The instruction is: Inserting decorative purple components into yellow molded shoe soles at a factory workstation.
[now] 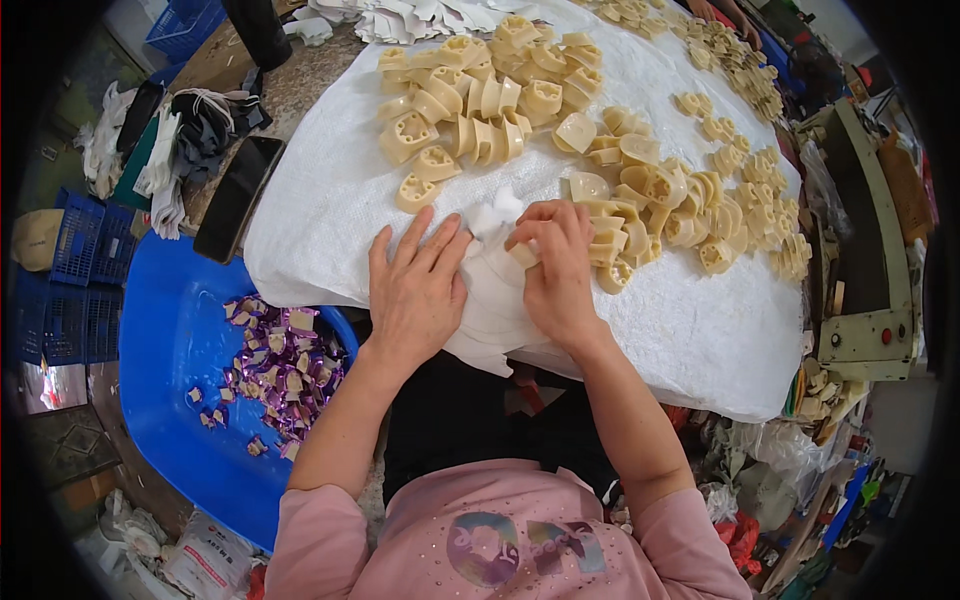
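Note:
My left hand [415, 292] lies flat, fingers stretched, against the left side of some thin white cut-out sheets [488, 318] at the table's near edge. Across from it, my right hand [560, 268] is curled, thumb and fingers closed around a small beige moulded piece [522, 254], mostly hidden by the fingers. Small white crumpled-looking tabs [490, 215] stick up between the two hands. Just beyond stand rows of hollow beige moulded pieces [485, 100], and a further heap of beige pieces [680, 205] lies right of my right hand.
White woven sheeting [320, 200] covers the table. At the left are a blue tub [170, 350] with purple shiny pieces [285, 370], a phone [238, 200] and blue crates [75, 240]. A metal machine frame [870, 230] stands right. Another person's hand [705, 8] shows at the far edge.

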Demonstrator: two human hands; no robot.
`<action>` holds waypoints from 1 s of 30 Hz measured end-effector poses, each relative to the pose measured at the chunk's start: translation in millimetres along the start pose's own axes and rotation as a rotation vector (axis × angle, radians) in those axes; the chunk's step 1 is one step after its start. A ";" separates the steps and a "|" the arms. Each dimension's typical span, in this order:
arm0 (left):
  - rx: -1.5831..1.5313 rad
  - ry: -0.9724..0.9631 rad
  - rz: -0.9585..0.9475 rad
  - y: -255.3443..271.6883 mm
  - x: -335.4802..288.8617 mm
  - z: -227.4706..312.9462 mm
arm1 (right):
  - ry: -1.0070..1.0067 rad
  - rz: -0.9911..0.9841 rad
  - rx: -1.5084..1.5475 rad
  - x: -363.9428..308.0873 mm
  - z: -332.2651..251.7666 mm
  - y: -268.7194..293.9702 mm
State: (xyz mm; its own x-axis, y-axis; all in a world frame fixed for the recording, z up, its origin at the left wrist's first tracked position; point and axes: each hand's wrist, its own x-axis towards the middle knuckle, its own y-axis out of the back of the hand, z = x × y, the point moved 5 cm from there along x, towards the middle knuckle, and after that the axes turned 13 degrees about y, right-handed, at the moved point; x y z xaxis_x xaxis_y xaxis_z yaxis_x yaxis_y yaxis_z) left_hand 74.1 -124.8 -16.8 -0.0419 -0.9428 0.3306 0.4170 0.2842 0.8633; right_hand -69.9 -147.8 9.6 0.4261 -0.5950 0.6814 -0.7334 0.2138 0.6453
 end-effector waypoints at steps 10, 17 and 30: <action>-0.441 0.097 -0.102 12.7 2.6 -1.8 | -0.104 -0.173 0.005 -7.1 -7.0 -6.1; -1.010 0.381 -0.207 7.6 2.0 -2.4 | -0.071 -0.183 0.057 0.4 -16.4 0.4; -0.654 0.170 0.019 35.7 0.4 27.0 | -0.001 -0.341 -0.130 13.9 -39.9 18.3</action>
State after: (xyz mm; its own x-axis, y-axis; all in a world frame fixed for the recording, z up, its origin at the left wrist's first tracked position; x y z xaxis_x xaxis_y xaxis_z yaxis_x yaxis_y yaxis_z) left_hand 64.5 -110.3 24.5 0.0917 -0.9683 0.2325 0.8824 0.1872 0.4316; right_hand -56.3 -121.2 44.7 0.6337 -0.6500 0.4194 -0.4760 0.0998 0.8738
